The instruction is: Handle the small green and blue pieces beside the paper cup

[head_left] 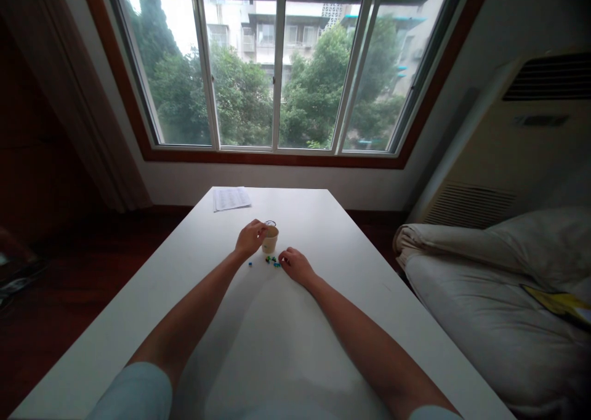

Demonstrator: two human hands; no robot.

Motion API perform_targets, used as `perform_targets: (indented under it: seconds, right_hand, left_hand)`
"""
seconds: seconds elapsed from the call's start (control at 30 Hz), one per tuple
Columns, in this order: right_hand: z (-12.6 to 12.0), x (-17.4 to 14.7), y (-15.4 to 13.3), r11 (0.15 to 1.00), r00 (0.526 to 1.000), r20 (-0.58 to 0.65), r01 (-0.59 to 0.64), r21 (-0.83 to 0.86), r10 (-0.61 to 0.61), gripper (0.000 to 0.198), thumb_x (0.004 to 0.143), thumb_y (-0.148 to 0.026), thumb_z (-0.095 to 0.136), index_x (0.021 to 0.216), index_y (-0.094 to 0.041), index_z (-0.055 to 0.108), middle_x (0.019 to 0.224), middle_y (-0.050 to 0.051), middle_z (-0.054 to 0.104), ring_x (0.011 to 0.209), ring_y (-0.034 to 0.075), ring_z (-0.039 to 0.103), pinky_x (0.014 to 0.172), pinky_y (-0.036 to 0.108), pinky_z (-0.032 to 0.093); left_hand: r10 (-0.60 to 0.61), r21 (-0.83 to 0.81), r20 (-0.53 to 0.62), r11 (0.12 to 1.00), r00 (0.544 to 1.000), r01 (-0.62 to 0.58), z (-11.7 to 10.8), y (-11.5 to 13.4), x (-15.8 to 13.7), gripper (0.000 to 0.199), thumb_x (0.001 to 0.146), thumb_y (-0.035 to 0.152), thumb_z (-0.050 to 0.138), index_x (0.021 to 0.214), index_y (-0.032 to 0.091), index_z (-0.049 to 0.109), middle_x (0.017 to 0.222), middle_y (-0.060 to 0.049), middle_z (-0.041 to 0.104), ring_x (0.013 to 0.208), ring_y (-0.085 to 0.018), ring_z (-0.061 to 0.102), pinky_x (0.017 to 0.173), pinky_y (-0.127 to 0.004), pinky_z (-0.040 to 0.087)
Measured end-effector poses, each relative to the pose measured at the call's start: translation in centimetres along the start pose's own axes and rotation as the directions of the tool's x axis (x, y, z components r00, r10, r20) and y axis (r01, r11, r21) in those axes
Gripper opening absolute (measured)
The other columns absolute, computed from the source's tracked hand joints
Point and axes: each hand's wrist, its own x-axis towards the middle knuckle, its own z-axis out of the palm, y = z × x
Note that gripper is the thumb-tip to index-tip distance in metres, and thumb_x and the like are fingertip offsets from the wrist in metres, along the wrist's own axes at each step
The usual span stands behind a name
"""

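Note:
A small beige paper cup (270, 242) stands upright near the middle of the white table. My left hand (250, 238) is at the cup's left rim, its fingers pinched together; whatever is between them is too small to tell. Just in front of the cup lie several tiny beads or pieces (271, 260) in green, blue and dark colours. A single blue piece (250, 264) sits apart to their left. My right hand (298, 265) rests at the right side of the pieces with its fingers curled in, and their tips are too small to make out.
Printed paper sheets (231, 198) lie at the table's far left corner. Behind the cup shows a thin dark ring or cord (270, 223). A bed or couch with pale covers (462, 290) flanks the white table (369, 272) on the right. Beyond the far edge is a window (277, 155).

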Motion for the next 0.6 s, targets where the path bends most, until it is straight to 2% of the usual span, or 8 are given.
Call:
perform_targets:
  seconds: [0.1, 0.2, 0.3, 0.4, 0.5, 0.6]
  right_hand:
    - [-0.1, 0.0, -0.1, 1.000, 1.000, -0.003, -0.004, 0.003, 0.004, 0.014, 0.089, -0.014, 0.059, 0.092, -0.022, 0.069, 0.089, 0.002, 0.057, 0.085, 0.014, 0.052, 0.076, 0.023, 0.038]
    - [0.0, 0.1, -0.2, 1.000, 1.000, 0.004, 0.000, -0.003, 0.000, 0.015, 0.090, -0.014, 0.057, 0.092, -0.022, 0.069, 0.089, 0.002, 0.057, 0.085, 0.014, 0.053, 0.076, 0.023, 0.038]
    - [0.1, 0.2, -0.2, 1.000, 1.000, 0.013, -0.012, -0.015, 0.012, 0.015, 0.090, -0.015, 0.056, 0.093, -0.022, 0.069, 0.091, 0.002, 0.058, 0.085, 0.014, 0.053, 0.076, 0.023, 0.038]
    - [0.3, 0.2, -0.1, 1.000, 1.000, 0.021, -0.017, -0.015, 0.017, 0.016, 0.091, -0.014, 0.056, 0.094, -0.023, 0.070, 0.091, 0.002, 0.058, 0.086, 0.014, 0.053, 0.077, 0.023, 0.038]
    - [0.4, 0.2, 0.0, 1.000, 1.000, 0.016, -0.012, -0.006, 0.013, 0.017, 0.090, -0.014, 0.056, 0.094, -0.023, 0.069, 0.092, 0.002, 0.058, 0.085, 0.014, 0.053, 0.077, 0.023, 0.038]
    - [0.4, 0.1, 0.1, 1.000, 1.000, 0.006, -0.012, -0.008, 0.012, 0.016, 0.090, -0.014, 0.057, 0.093, -0.023, 0.069, 0.090, 0.002, 0.058, 0.085, 0.014, 0.053, 0.076, 0.023, 0.037]
  left_hand:
    - [0.001, -0.004, -0.060, 1.000, 0.998, -0.001, -0.9, -0.3, -1.2, 0.022, 0.095, 0.026, 0.048, 0.103, 0.020, 0.068, 0.104, -0.006, 0.063, 0.077, -0.013, 0.059, 0.074, -0.027, 0.048]
    - [-0.034, 0.033, -0.044, 0.999, 0.998, 0.035, -1.9, -1.8, -3.0, 0.022, 0.093, 0.025, 0.048, 0.103, 0.020, 0.068, 0.102, -0.006, 0.063, 0.077, -0.013, 0.059, 0.072, -0.027, 0.048]
    - [-0.044, 0.068, 0.101, 0.997, 0.994, 0.037, -2.7, -3.8, -5.2, 0.019, 0.090, 0.026, 0.051, 0.094, 0.020, 0.069, 0.090, -0.004, 0.064, 0.071, -0.012, 0.057, 0.071, -0.026, 0.047]
    - [-0.037, 0.057, 0.306, 0.998, 0.951, 0.021, -3.1, -5.2, -7.3, 0.018, 0.087, 0.031, 0.057, 0.097, 0.024, 0.070, 0.087, -0.001, 0.064, 0.068, -0.012, 0.056, 0.068, -0.024, 0.046]
    - [-0.031, 0.052, 0.395, 0.999, 0.918, 0.011, -3.0, -5.7, -8.3, 0.020, 0.082, 0.032, 0.063, 0.100, 0.027, 0.071, 0.090, -0.001, 0.064, 0.069, -0.011, 0.057, 0.069, -0.023, 0.046]
    - [-0.037, 0.065, 0.409, 0.998, 0.912, 0.011, -2.6, -5.5, -8.3, 0.019, 0.082, 0.027, 0.063, 0.099, 0.027, 0.071, 0.091, -0.001, 0.063, 0.071, -0.012, 0.058, 0.070, -0.023, 0.045]
